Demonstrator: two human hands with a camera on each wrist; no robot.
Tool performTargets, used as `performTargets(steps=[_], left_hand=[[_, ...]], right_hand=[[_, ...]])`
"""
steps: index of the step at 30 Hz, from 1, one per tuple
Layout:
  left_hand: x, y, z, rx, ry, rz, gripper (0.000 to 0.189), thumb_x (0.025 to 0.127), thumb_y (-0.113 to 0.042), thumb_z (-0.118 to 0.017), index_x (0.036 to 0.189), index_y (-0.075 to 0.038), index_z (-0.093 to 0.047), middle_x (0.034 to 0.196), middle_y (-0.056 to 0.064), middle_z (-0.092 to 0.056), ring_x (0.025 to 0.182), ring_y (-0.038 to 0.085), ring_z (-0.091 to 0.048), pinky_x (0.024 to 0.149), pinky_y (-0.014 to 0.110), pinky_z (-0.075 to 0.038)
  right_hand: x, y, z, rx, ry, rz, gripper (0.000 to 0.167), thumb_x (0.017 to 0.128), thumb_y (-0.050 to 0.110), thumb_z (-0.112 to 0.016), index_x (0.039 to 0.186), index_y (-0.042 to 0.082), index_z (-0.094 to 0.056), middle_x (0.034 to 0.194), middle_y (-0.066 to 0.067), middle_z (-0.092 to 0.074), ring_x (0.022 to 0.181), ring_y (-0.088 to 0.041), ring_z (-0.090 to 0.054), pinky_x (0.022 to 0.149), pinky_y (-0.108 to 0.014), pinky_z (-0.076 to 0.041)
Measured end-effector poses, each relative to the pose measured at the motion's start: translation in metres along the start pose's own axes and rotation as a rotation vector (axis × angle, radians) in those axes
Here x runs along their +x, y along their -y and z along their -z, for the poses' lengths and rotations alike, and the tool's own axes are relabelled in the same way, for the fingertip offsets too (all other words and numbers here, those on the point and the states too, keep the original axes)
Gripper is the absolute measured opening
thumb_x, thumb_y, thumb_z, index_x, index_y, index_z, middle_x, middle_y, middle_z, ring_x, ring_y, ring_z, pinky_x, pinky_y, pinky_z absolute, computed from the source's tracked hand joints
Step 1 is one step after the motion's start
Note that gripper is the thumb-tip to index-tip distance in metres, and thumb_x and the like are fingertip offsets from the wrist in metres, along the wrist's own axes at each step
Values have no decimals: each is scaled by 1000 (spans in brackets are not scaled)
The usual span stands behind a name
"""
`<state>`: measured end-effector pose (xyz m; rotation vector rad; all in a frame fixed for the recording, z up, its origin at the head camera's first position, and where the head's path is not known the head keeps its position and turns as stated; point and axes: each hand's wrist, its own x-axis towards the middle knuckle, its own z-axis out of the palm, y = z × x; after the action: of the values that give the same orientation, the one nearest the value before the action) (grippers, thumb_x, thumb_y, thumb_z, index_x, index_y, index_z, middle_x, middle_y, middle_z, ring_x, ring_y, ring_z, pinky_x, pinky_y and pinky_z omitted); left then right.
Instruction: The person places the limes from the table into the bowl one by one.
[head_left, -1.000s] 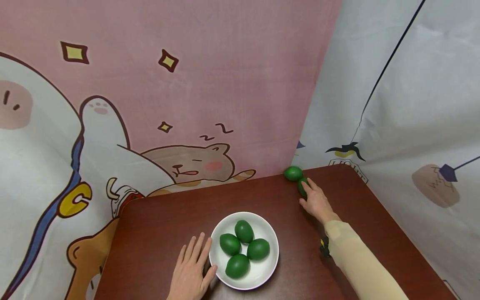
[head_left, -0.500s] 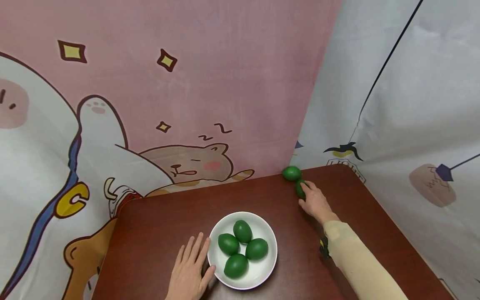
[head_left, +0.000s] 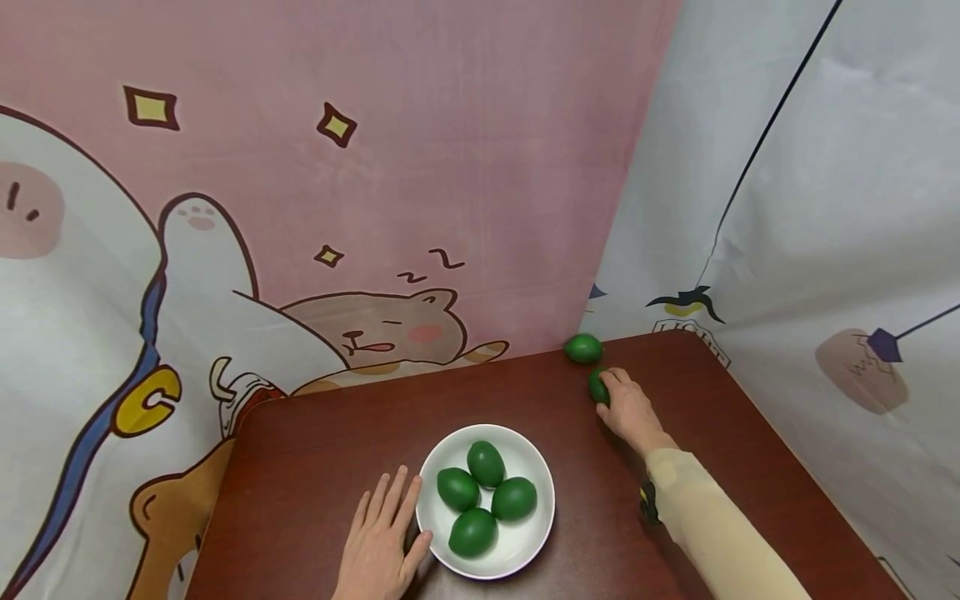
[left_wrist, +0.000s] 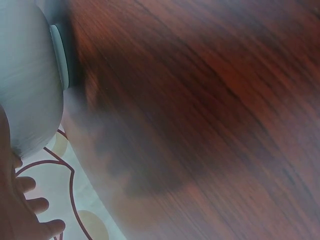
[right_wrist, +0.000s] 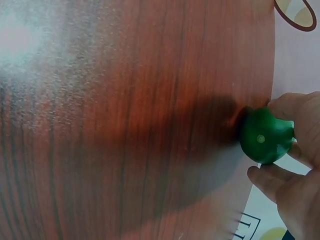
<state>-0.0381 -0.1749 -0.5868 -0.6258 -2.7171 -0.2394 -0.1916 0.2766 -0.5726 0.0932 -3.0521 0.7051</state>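
Observation:
My right hand (head_left: 630, 410) grips a green lime (head_left: 597, 386) near the far right of the table. In the right wrist view, thumb and fingers pinch the lime (right_wrist: 265, 140) from two sides, its stem end turned to the camera. Another lime (head_left: 583, 348) lies just behind it at the table's back edge. A white bowl (head_left: 545, 517) stands in front of me with several limes in it, one being the nearest lime (head_left: 473, 532). My left hand (head_left: 378, 542) lies with straight, spread fingers against the bowl's left side. The left wrist view shows the bowl's outer wall (left_wrist: 30, 75).
The dark reddish-brown wooden table (head_left: 322, 442) reaches back to a pink cartoon-printed cloth (head_left: 480, 167). A white printed cloth (head_left: 810, 250) hangs along the right side. A dark band with a yellow mark (head_left: 648, 504) shows beneath my right wrist.
My right hand has drawn its lime slightly toward me, and a gap now shows between it and the lime behind. The left hand and bowl stay put.

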Motion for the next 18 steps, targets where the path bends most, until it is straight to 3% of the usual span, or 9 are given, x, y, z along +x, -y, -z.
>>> performTargets(steps=[18], left_hand=[[-1,-1,2,-11,9,5,75,93,-50,-64,158,-16,-45,164,11,-39,144,39,-44,109,61,-39]], right_hand=[[-15,8,-12,-63,-82,91,48,85,3,-80,126,-3,-56,133,-24,-52,109,-49,-56,87,-60,-53]])
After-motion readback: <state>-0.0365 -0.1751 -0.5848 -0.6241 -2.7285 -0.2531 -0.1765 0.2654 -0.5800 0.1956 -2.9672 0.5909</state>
